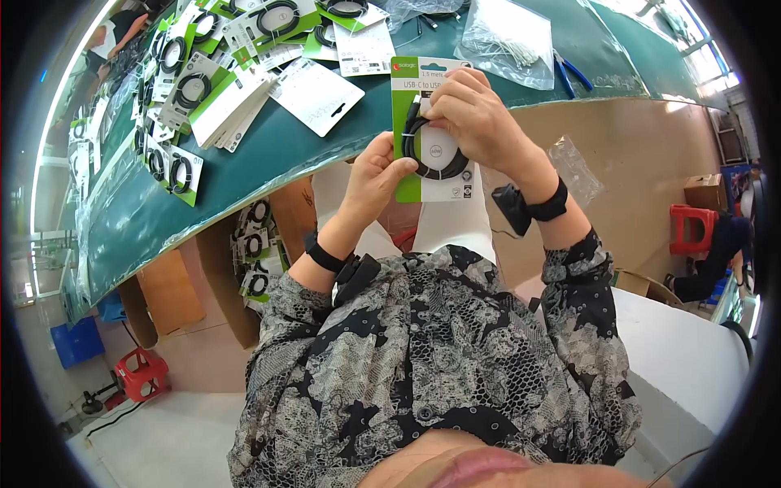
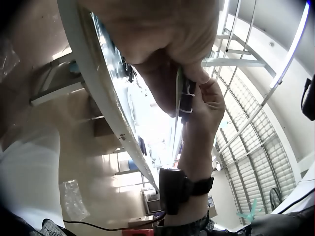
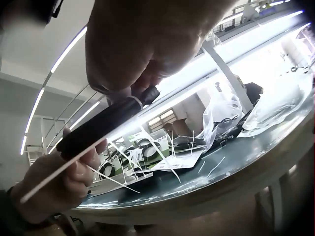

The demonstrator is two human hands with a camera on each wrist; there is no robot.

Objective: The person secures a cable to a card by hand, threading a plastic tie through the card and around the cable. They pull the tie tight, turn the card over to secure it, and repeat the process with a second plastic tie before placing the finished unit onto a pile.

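Observation:
A green and white printed card (image 1: pixel 409 189) with a coiled black USB cable (image 1: pixel 446 171) on its front is held up over the lap. My left hand (image 1: pixel 374 183) grips the card's left edge, thumb on the front. At the upper right, my right hand (image 1: pixel 480 118) has its fingers bent over the cable near its plug end, pinching there; the fingertips are partly hidden. In the right wrist view, a white tie (image 3: pixel 137 101) circles the black coil (image 3: pixel 98 127) right under the right fingers. The left wrist view shows the card edge-on between both hands.
On the green table (image 1: pixel 236 191) lie many carded cables (image 1: pixel 191 89), a stack of cards (image 1: pixel 228 114), a plastic bag of white ties (image 1: pixel 508 49) and blue-handled pliers (image 1: pixel 573 73). More carded cables (image 1: pixel 256 244) sit in a box below. Red stools (image 1: pixel 691 228) stand to the sides.

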